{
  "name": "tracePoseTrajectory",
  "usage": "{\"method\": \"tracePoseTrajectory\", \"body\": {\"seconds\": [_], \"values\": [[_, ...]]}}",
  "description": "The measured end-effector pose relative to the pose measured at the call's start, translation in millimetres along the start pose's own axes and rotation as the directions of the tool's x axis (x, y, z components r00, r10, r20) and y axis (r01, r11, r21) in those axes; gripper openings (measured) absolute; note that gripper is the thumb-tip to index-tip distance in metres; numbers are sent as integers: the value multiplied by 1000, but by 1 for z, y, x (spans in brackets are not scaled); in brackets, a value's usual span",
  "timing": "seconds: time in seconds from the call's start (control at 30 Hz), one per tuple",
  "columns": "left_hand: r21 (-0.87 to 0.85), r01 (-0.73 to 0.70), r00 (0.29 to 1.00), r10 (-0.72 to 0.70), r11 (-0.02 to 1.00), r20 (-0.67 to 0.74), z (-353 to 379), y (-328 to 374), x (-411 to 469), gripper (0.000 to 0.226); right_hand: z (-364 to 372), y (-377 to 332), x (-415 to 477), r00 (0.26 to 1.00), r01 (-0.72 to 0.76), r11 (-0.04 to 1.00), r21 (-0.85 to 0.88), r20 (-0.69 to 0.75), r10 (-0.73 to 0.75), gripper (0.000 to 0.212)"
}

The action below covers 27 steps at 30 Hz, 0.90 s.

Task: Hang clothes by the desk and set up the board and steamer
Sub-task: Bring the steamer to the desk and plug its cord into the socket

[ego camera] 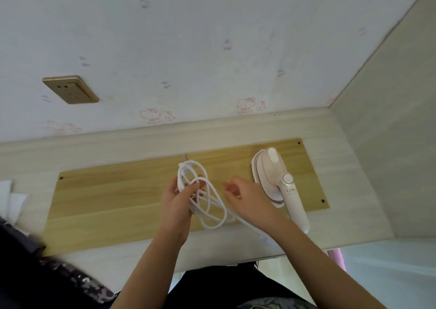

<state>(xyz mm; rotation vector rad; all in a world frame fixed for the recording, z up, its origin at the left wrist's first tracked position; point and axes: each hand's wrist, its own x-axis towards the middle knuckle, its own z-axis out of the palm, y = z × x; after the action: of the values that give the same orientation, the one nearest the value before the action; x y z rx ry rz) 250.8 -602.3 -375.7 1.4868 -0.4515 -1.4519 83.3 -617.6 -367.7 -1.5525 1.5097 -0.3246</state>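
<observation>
With our left hand (177, 202) gripping the coiled cord (181, 181), we should peel loops off singly using the slack, empty right hand (247, 197) beside that grip.

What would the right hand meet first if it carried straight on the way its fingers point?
The right hand would likely reach the white cord coil gripped by the left hand; depth is unclear.

A single head-worn view looks forward and steeply down over the person's forearms (313, 256) onto the surface (342, 167), close enough that the wooden board (118, 197) spans mid-frame; the wall (188, 37) fills the top.
</observation>
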Motion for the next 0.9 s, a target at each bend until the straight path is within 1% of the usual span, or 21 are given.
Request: {"method": "tracePoseTrajectory", "body": {"seconds": [0.1, 0.13, 0.2, 0.23, 0.27, 0.33, 0.4, 0.43, 0.53, 0.63, 0.7, 0.77, 0.83, 0.87, 0.9], "values": [[-44, 6, 1000, -5, 999, 30, -5, 5, -1, 43, 14, 0, 6, 983, -59, 998, 27, 178, 53, 29], [-46, 8, 999, -7, 999, 34, -7, 6, -1, 42, 16, 1, 6, 973, -79, 995, 67, 222, 63, 28], [-51, 12, 999, -10, 999, 40, -11, 8, -1, 33, 15, 6, 4, 957, -118, 974, 192, 283, 60, 29], [-50, 18, 999, -16, 999, 40, -13, 9, 0, 30, 14, 9, 4, 962, -121, 963, 240, 269, 54, 29], [-40, 26, 999, -24, 999, 39, -16, 9, 0, 28, 12, 11, 4, 974, -120, 956, 267, 217, 62, 29], [28, 33, 998, -34, 999, 56, -21, 11, 1, 25, 7, 17, 6, 993, -121, 941, 316, 52, 111, 27], [118, 6, 998, -14, 993, 65, -29, 15, 2, 20, 0, 22, 8, 980, -133, 899, 417, -82, 183, 26], [144, -10, 998, 2, 990, 56, -33, 18, 4, 18, -4, 23, 8, 968, -137, 874, 467, -123, 218, 26], [137, -61, 998, 61, 989, -1, -52, 30, 11, 21, -16, 26, 10, 938, -136, 822, 552, -195, 286, 25], [113, -115, 987, 127, 987, -103, -71, 41, 17, 21, -22, 30, 12, 914, -128, 785, 606, -235, 331, 26], [83, -156, 975, 167, 984, -147, -76, 45, 18, 19, -22, 33, 13, 910, -154, 824, 546, -247, 334, 25], [43, -196, 965, 201, 980, -171, -78, 49, 17, 18, -17, 38, 15, 918, -219, 886, 409, -221, 329, 25], [1, -226, 955, 222, 974, -198, -78, 53, 17, 19, -8, 43, 18, 922, -291, 916, 275, -175, 345, 25], [-20, -239, 951, 230, 971, -208, -79, 55, 17, 19, -4, 46, 20, 925, -311, 938, 155, -176, 336, 24], [-40, -251, 948, 237, 967, -214, -80, 57, 16, 20, -2, 46, 22, 932, -325, 945, -26, -178, 315, 23]]}}
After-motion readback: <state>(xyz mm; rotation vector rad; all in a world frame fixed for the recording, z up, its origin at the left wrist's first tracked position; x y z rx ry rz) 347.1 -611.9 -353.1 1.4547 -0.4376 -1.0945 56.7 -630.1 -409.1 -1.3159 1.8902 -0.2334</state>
